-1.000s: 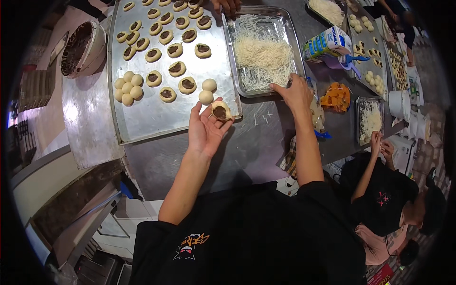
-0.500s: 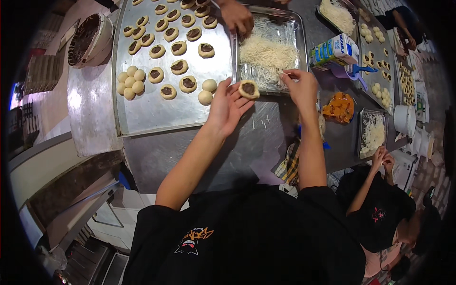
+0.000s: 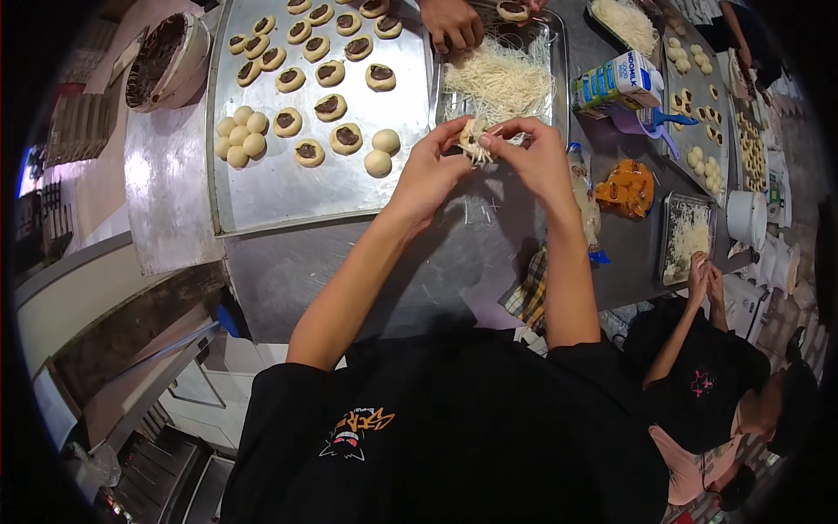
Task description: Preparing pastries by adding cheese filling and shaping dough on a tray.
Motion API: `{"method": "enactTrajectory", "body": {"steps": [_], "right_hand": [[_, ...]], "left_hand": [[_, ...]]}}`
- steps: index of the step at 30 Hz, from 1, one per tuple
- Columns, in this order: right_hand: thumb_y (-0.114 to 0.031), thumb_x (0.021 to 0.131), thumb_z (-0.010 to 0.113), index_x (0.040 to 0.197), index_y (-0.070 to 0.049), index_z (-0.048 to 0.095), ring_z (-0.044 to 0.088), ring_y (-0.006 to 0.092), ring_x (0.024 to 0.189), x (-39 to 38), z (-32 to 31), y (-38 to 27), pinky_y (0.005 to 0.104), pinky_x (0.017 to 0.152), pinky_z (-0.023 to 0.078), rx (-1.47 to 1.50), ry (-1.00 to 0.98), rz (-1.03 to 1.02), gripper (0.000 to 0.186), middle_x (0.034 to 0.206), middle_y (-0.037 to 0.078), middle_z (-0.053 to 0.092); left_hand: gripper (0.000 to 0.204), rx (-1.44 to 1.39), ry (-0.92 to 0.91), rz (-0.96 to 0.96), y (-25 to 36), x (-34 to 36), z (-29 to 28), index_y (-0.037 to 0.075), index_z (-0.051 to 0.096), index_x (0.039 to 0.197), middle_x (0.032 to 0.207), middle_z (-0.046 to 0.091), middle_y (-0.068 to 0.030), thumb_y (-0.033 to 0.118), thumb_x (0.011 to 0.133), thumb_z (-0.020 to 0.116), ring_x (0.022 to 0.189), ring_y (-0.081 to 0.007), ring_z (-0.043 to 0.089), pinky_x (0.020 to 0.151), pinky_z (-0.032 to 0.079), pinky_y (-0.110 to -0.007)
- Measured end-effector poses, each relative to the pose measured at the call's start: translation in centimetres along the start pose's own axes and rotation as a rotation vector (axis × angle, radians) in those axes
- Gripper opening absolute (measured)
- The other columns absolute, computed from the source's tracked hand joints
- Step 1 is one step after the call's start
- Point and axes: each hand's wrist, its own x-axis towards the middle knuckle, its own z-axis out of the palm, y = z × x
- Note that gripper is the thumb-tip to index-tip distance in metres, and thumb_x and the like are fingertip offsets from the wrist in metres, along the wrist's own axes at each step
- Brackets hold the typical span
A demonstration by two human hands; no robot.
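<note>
Steel worktop (image 3: 367, 262), both hands meet over the near edge of the shredded-cheese tray (image 3: 546, 87). Left hand (image 3: 432, 170) and right hand (image 3: 532, 157) pinch one filled dough piece (image 3: 474, 138) between fingertips, cheese strands hanging off it. Baking sheet (image 3: 288, 188) to the left carries filled rounds and plain dough balls (image 3: 382, 151). Another person's hand (image 3: 451, 22) rests at the tray's far end.

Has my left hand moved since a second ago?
Yes. The left hand has shifted right off the large metal baking tray's corner, to the shredded-cheese tray.
</note>
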Motion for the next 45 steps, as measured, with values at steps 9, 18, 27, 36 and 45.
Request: {"method": "enactTrajectory", "body": {"steps": [9, 18, 27, 36, 45], "right_hand": [[-0.007, 0.084, 0.078, 0.116, 0.001, 0.068, 0.063, 0.0097, 0.085, -3.4, 2.1, -2.3, 0.0235, 0.071, 0.049, 0.615, -0.160, 0.297, 0.035, 0.098, 0.004, 0.069], [-0.001, 0.079, 0.078, 0.101, 0.000, 0.073, 0.066, 0.0175, 0.084, -7.6, 6.8, -9.0, 0.0278, 0.076, 0.053, 0.273, 0.083, -0.405, 0.023, 0.100, 0.009, 0.071], [-0.001, 0.073, 0.079, 0.096, -0.003, 0.072, 0.068, 0.0230, 0.087, -8.9, 9.2, -14.4, 0.0320, 0.075, 0.054, 0.162, -0.098, -0.538, 0.024, 0.094, 0.009, 0.069], [-0.002, 0.074, 0.079, 0.096, 0.000, 0.074, 0.068, 0.0217, 0.082, -11.2, 12.0, -20.8, 0.0305, 0.073, 0.054, 0.328, -0.106, -0.470, 0.024, 0.092, 0.011, 0.069], [-0.005, 0.071, 0.084, 0.099, -0.003, 0.076, 0.068, 0.0228, 0.081, -15.0, 14.4, -28.7, 0.0317, 0.070, 0.054, 0.330, -0.086, -0.590, 0.029, 0.095, 0.012, 0.070]], "left_hand": [[0.045, 0.197, 0.033, 0.067, 3.1, -5.1, -0.6, -0.005, 0.055, 0.133, 0.123, 0.064, -0.0119, 0.002, 0.090, 0.067, 0.102, -0.0184, 0.068, 0.087, 0.057, -0.029], [0.042, 0.085, 0.180, 0.038, 6.9, -11.9, -4.3, -0.004, 0.054, 0.136, 0.124, 0.065, -0.0122, 0.004, 0.096, 0.061, 0.107, -0.0188, 0.066, 0.090, 0.055, -0.029], [0.068, 0.849, -0.050, 0.223, 13.9, -17.2, -5.4, 0.008, 0.040, 0.151, 0.137, 0.058, -0.0168, -0.014, 0.088, 0.053, 0.116, -0.0246, 0.063, 0.098, 0.049, -0.032], [0.072, 0.402, -0.061, 0.519, 16.5, -21.7, -7.6, 0.012, 0.030, 0.155, 0.155, 0.034, -0.0250, -0.008, 0.089, 0.051, 0.128, -0.0374, 0.055, 0.103, 0.049, -0.045], [0.068, -0.587, -0.151, 0.643, 15.3, -25.1, -9.7, -0.004, 0.041, 0.141, 0.149, 0.038, -0.0312, 0.052, 0.103, 0.037, 0.132, -0.0390, 0.050, 0.110, 0.041, -0.048]]}}
